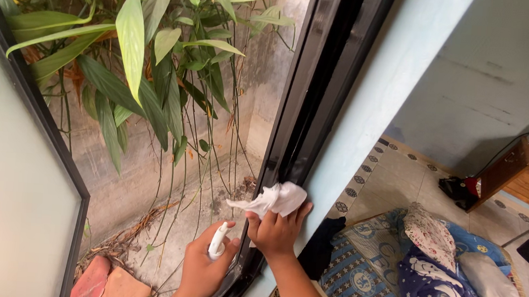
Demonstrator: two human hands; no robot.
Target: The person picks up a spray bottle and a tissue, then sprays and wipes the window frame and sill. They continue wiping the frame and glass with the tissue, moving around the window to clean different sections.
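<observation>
Leafy plant — blue bedding

Two hands, left hand and right hand, one white cloth, one spray bottle, one black window frame, one leafy plant, one wooden cabinet, one blue mat
</observation>
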